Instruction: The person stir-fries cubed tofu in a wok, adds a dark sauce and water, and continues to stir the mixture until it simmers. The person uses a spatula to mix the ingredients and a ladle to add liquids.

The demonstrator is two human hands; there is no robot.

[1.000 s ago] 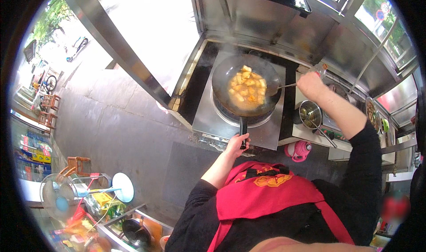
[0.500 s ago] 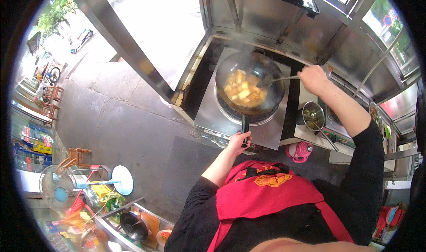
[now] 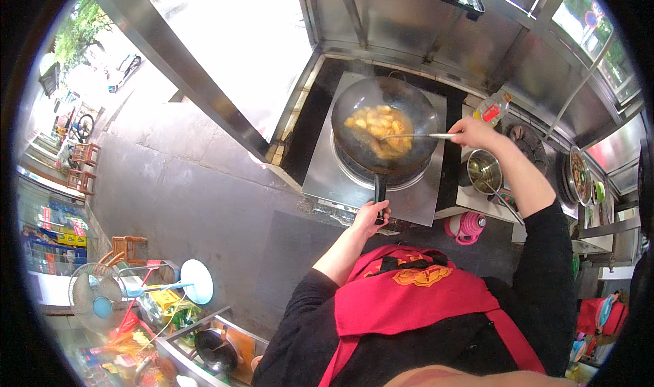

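A dark wok [image 3: 417, 111] rests on a steel-topped stove [image 3: 320, 176], steam rising from it. Golden, chunky pieces of food [image 3: 378, 120] sit in brownish liquid inside. My left hand [image 3: 371, 218] is closed around the wok's black handle [image 3: 380, 186] on the near side. From the right, my right hand [image 3: 473, 133] grips a long-handled metal cooking utensil [image 3: 426, 136]. The utensil reaches across the wok's right wall, and its head is hidden in the food and liquid, so its exact kind cannot be made out.
Right of the stove stands a metal pot [image 3: 475, 164] with a long-handled tool in it. Behind it is a clear bottle [image 3: 492, 108] with a red label. A pink jug [image 3: 466, 228] is below the counter. A fan [image 3: 95, 296] and a drawer-like metal tray [image 3: 225, 315] lie lower left.
My right hand has come lower and nearer, and the utensil now lies flatter, its head further left in the food. The food is bunched farther back. My left hand still holds the handle.
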